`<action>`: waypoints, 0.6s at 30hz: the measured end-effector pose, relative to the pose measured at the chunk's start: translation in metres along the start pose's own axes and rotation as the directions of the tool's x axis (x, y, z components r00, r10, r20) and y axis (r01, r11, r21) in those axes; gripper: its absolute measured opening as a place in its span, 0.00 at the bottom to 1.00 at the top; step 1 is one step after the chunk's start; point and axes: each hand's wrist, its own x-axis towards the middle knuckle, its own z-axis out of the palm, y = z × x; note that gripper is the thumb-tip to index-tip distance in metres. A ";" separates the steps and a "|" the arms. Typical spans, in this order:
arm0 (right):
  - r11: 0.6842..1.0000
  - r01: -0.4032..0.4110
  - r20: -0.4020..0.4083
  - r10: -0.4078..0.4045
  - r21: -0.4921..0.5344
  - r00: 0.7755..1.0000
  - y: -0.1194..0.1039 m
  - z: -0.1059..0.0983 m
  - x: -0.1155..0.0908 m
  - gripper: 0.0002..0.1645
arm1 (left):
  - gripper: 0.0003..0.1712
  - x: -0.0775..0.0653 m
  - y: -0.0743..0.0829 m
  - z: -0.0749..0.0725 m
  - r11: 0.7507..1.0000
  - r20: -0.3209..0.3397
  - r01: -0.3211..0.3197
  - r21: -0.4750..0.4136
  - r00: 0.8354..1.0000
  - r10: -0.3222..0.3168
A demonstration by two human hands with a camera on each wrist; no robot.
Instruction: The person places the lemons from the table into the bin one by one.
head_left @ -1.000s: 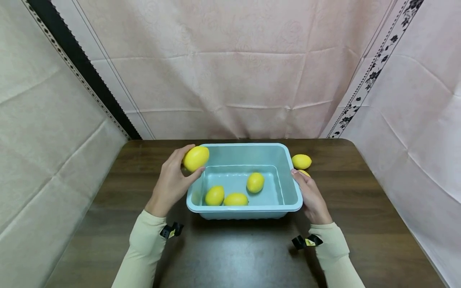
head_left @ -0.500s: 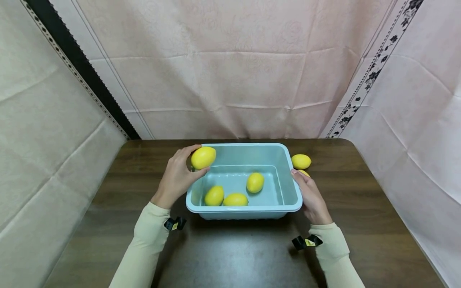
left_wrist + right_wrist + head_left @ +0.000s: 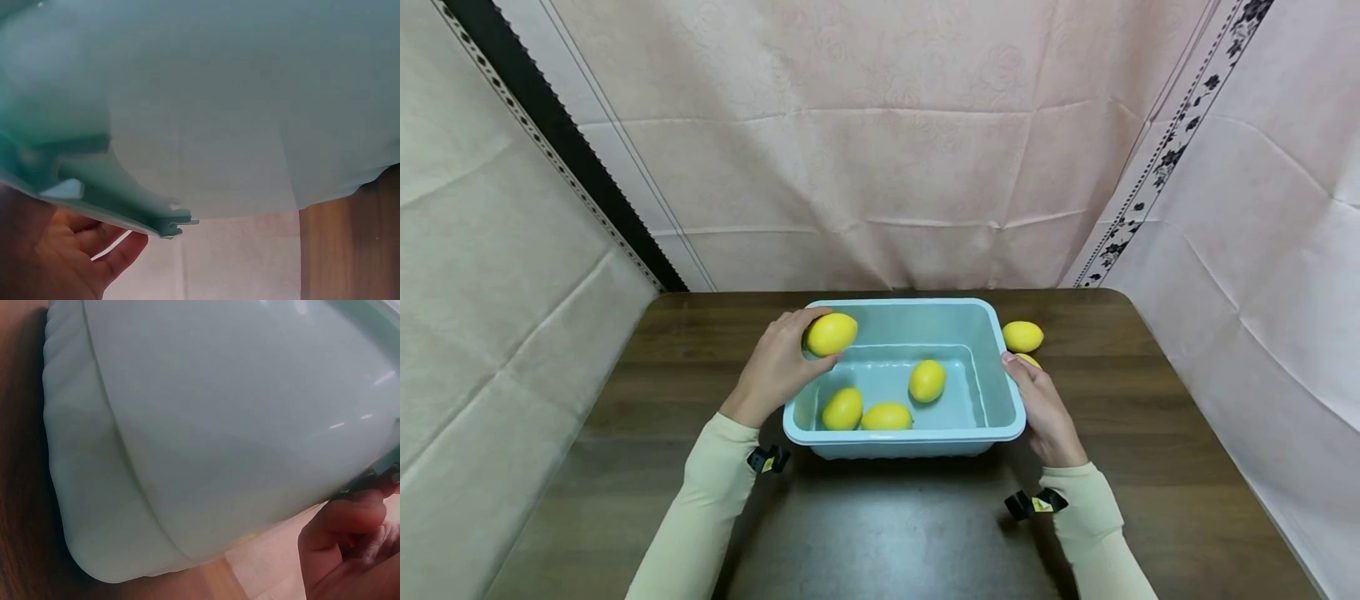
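A light blue plastic basin [image 3: 895, 449] stands on the table. Over its left rim, my left hand [image 3: 781, 360] holds a yellow lemon [image 3: 832, 334] between thumb and fingers. On the opposite side, my right hand [image 3: 1047, 412] grips the basin's right rim, its thumb on top; curled fingers [image 3: 344, 519] show under the rim in the right wrist view. Inside the basin lie a lemon [image 3: 927, 381] right of centre and two more, a left lemon [image 3: 842, 408] and a front lemon [image 3: 887, 416], side by side. The left wrist view shows the basin's outer wall [image 3: 219, 125], hiding the held lemon.
Beyond the basin's right side, one lemon [image 3: 1022, 336] rests on the brown wooden table [image 3: 880, 525], with another lemon [image 3: 1028, 360] partly hidden behind my right hand. Pale cloth [image 3: 865, 167] hangs behind the table and along both sides.
My left hand has carried its lemon rightward, from the basin's left edge to over its inside, and slightly lower at the end. The right hand keeps its grip on the rim.
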 end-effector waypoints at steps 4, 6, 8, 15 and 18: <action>1.000 0.009 0.000 -0.009 -0.006 1.000 0.000 0.001 0.001 0.42 | 0.40 0.003 0.001 -0.001 1.000 0.026 -0.018 0.019 1.000 0.018; 1.000 0.011 -0.002 -0.011 -0.009 1.000 -0.001 0.001 0.001 0.42 | 0.39 0.004 0.001 -0.002 0.999 0.035 -0.025 0.024 0.999 0.025; 1.000 0.014 -0.003 -0.014 -0.015 1.000 -0.001 0.001 0.001 0.42 | 0.39 0.005 0.001 -0.002 0.999 0.039 -0.033 0.032 0.999 0.032; 0.999 0.019 -0.016 -0.019 -0.032 1.000 0.000 0.001 0.001 0.42 | 0.36 0.007 -0.001 0.002 0.994 0.042 -0.063 0.085 0.997 0.060; 0.999 0.023 -0.020 -0.024 -0.036 1.000 0.001 0.000 0.001 0.41 | 0.34 0.006 -0.002 0.004 0.996 0.041 -0.048 0.073 0.998 0.045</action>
